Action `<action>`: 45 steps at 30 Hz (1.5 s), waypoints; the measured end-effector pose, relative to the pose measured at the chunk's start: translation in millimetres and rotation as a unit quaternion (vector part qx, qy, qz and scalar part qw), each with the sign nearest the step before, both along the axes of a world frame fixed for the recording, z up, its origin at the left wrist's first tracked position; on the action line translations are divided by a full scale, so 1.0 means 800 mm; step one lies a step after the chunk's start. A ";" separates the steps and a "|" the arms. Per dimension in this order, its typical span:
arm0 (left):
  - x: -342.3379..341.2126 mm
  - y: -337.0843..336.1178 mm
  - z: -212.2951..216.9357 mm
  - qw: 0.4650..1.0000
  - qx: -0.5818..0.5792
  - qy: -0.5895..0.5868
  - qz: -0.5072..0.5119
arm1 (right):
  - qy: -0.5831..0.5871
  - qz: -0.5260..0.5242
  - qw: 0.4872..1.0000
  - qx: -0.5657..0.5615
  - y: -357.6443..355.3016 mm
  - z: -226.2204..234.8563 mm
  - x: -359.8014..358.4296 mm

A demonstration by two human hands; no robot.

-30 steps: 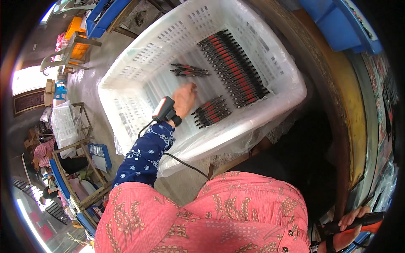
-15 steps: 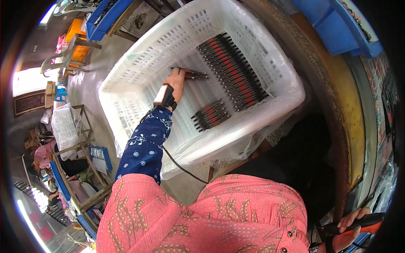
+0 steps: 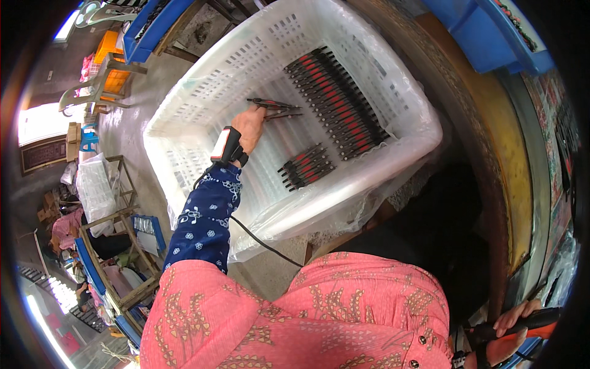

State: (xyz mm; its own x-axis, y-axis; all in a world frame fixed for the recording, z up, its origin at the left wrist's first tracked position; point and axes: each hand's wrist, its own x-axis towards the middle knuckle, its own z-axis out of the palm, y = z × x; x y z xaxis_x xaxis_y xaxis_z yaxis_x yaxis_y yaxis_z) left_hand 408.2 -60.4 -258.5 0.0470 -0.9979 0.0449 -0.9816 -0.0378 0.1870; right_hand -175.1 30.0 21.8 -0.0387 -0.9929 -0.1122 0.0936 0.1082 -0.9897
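Left hand (image 3: pixel 249 125) reaches into a white plastic crate (image 3: pixel 393 157) of red-and-black pliers.

Its grip closes on one pair of pliers (image 3: pixel 275 109), seemingly by the handles; stiff metal, probably fairly heavy. Right hand (image 3: pixel 513 329) holds another tool.

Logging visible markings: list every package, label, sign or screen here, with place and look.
Framed sign: far left wall, dark rectangle, pale border.
Wrist device: strapped on left hand, small black box, pale face with red edge.
Clear plastic liner: drapes over white crate rim.

Orange plastic chair (image 3: pixel 110 64), blue crates (image 3: pixel 491 34), wooden rack (image 3: pixel 123 258) around.
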 end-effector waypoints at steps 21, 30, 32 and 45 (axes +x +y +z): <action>-0.076 0.054 -0.016 0.962 0.094 0.253 0.038 | -0.084 0.094 0.992 -0.022 -0.002 -0.018 -0.063; -0.060 0.046 -0.021 0.983 -0.001 0.180 0.037 | -0.057 0.041 0.997 -0.040 0.003 -0.017 -0.046; -0.049 0.037 -0.016 0.991 -0.058 0.102 0.068 | -0.057 0.032 0.997 -0.036 0.003 -0.016 -0.042; -0.020 0.017 -0.018 1.000 0.018 -0.007 0.008 | -0.024 -0.022 0.999 -0.033 0.001 -0.013 -0.013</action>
